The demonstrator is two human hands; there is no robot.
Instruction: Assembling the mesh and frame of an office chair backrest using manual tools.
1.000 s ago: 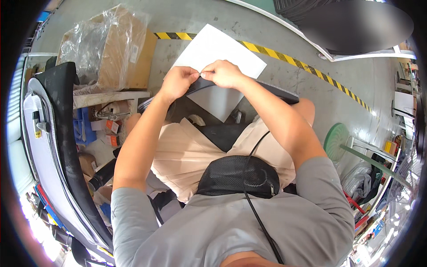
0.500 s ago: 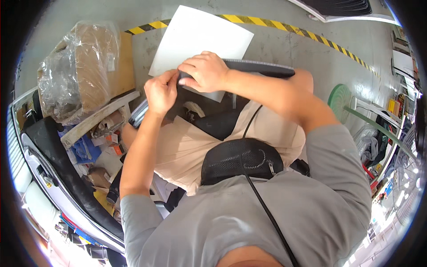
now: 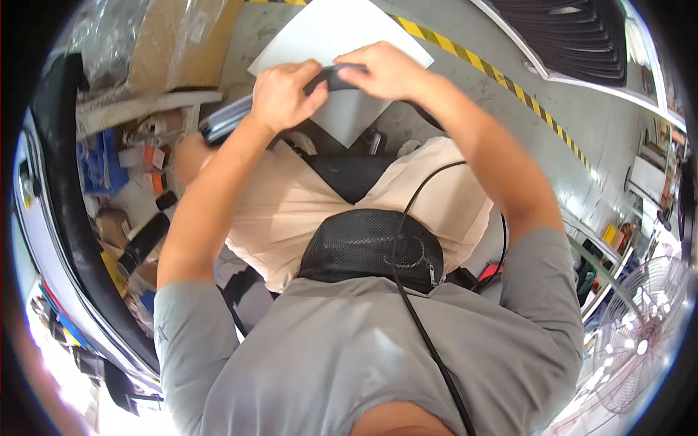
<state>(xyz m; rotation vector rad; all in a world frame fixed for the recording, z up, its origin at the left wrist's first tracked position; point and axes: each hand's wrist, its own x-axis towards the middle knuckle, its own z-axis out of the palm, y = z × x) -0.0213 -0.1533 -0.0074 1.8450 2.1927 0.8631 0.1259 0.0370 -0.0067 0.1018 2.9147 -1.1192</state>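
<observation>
A long dark grey strip (image 3: 336, 78) arches in front of me above my knees, and I cannot make out its exact kind. Its left length (image 3: 231, 118) looks glossy and slopes down toward my left knee. My left hand (image 3: 283, 94) is closed around the strip, thumb on the near side. Just right of it, my right hand (image 3: 384, 71) grips the strip with thumb and fingers. A short dark stretch shows between the two hands. Beyond my right hand, the strip is mostly hidden by the hand and forearm.
A white sheet (image 3: 327, 33) lies past my hands, near yellow-black floor tape (image 3: 465, 54). A plastic-wrapped cardboard box (image 3: 185, 43) stands at far left, above a cluttered shelf (image 3: 145, 102). A black padded panel (image 3: 62, 167) is at left, a fan (image 3: 640, 341) at right.
My right hand has moved right, away from my left. The strip's right part, level above my right knee before, has dropped behind my right forearm. The whole view has shifted.
</observation>
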